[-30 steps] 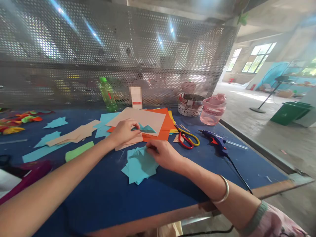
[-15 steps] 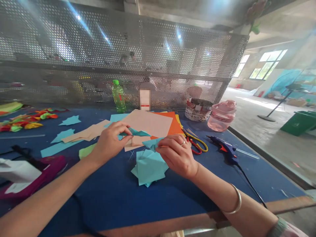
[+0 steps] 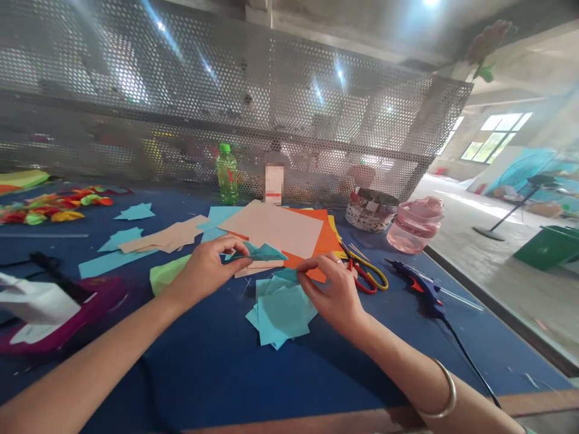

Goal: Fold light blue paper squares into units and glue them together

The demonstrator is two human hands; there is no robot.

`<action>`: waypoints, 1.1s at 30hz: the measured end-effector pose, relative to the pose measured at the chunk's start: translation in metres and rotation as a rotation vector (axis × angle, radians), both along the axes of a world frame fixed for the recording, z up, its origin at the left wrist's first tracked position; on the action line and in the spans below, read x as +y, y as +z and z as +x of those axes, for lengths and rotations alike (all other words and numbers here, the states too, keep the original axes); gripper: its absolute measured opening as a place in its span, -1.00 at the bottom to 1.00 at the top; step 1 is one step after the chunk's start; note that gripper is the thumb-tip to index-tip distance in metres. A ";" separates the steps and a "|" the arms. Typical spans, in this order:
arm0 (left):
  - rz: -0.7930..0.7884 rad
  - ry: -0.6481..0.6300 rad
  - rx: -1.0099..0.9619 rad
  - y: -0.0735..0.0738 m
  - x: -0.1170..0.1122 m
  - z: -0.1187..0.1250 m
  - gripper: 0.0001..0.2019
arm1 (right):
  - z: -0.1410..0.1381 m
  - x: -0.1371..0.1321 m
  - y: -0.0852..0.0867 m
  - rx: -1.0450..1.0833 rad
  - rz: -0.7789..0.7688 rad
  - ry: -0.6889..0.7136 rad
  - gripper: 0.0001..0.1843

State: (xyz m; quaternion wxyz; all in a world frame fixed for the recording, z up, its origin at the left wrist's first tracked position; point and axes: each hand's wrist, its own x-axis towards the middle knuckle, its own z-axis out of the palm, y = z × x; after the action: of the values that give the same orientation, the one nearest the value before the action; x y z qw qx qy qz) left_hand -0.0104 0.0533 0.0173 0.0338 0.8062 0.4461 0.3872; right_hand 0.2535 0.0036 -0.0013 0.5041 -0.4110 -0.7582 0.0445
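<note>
Blue stack (image 3: 284, 316) is the nearest paper on the tabletop (image 3: 235, 380). At stack's far edge, my R hand (image 3: 337, 292) has fingertips by a darker blue piece (image 3: 286, 275); can't tell if that grip's closed on it. Beyond stack, slightly L, my L hand (image 3: 210, 265) pinches folded blue paper (image 3: 268, 252). Step's prob. folding; next move calls for steady L hold, R fingers squaring edges.

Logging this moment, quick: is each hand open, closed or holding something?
Left hand: closed, pinching folded blue paper.
Right hand: curled at the blue paper stack; whether it grips anything cannot be told.
</note>
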 end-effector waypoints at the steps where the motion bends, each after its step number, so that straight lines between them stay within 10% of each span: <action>1: 0.032 -0.007 0.006 0.000 0.000 -0.001 -0.81 | 0.000 0.001 -0.002 0.017 -0.107 0.006 -0.87; 5: 0.249 -0.020 0.020 0.004 -0.007 -0.004 -0.81 | -0.001 0.004 -0.010 0.038 -0.386 0.069 -0.89; 13: 0.999 -0.151 0.343 0.014 -0.032 -0.005 -0.77 | 0.000 0.003 -0.016 0.035 -0.397 0.122 -0.89; 22: 0.912 -0.110 0.311 0.015 -0.035 0.004 -0.74 | -0.002 0.003 -0.013 0.093 -0.599 0.167 -0.88; 33: 0.027 -0.091 -0.027 -0.011 -0.017 0.013 -0.74 | -0.002 0.000 -0.001 -0.076 -0.655 0.090 -0.67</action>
State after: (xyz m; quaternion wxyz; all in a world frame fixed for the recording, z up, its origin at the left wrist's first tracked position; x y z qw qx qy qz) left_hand 0.0028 0.0362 0.0062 0.0466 0.8208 0.4032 0.4020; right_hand 0.2518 0.0031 -0.0024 0.3139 -0.5187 -0.7394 0.2928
